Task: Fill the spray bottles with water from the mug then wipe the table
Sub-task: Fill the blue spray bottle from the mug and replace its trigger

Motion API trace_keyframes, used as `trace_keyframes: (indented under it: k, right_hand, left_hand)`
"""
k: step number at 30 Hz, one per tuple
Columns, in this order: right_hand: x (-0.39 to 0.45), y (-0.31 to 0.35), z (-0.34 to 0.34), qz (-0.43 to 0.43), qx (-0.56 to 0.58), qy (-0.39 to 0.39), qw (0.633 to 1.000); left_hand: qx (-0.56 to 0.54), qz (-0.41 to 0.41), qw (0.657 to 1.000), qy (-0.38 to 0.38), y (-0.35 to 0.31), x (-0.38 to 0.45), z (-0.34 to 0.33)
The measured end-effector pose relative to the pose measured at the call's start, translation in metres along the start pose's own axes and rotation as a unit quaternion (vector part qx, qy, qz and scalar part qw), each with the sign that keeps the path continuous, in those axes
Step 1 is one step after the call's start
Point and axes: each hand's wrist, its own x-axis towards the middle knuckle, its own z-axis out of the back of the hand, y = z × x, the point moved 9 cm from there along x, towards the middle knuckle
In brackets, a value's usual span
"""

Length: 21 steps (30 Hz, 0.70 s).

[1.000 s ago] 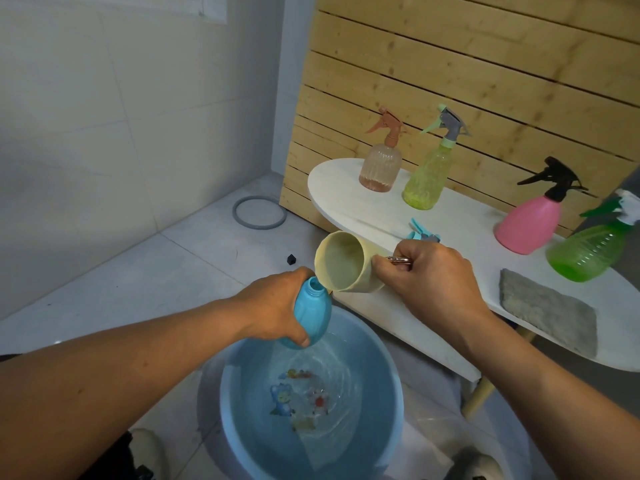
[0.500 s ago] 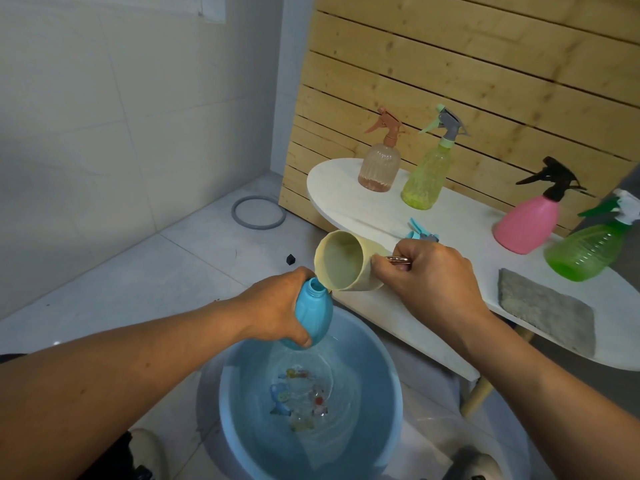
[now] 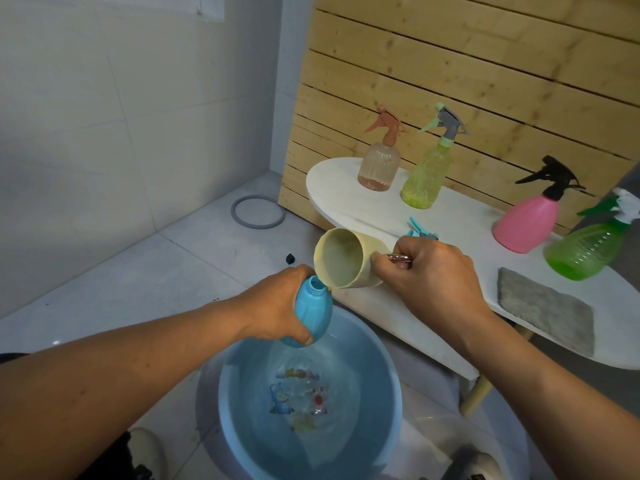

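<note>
1. Left hand is wrapped around a blue spray bottle, whose body is gripped with curled fingers and whose open neck is tilted up toward the mug.
2. Right hand is closed on the handle of a beige mug, which is tipped on its side so that its lower rim sits just at the bottle's mouth.
3. Both are held above a blue basin on the floor; water and a cartoon print are seen in its bottom.
4. A blue sprayer head is laid on the white bench, just behind the right hand.
5. Along the back of the bench four capped spray bottles are stood: a peach one, a yellow-green one, a pink one and a green one.
6. A grey cloth is spread flat near the bench's front edge.
7. A grey ring is left on the floor tiles by the wooden slat wall.
</note>
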Motion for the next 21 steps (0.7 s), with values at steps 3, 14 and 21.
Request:
trace_keyframes:
  k: [3, 14, 21]
  right_hand:
    - [-0.001, 0.002, 0.002, 0.001, -0.001, -0.004, 1.0]
    - [-0.005, 0.01, 0.008, 0.017, -0.015, -0.009, 1.0]
    - [-0.006, 0.012, 0.008, 0.025, -0.024, -0.01, 0.999]
  left_hand:
    - [-0.003, 0.0, 1.0, 0.0, 0.0, 0.0, -0.001]
    - [0.003, -0.004, 1.0, -0.002, 0.0, 0.001, -0.004]
    - [0.001, 0.003, 1.0, 0.007, 0.0, -0.001, -0.005]
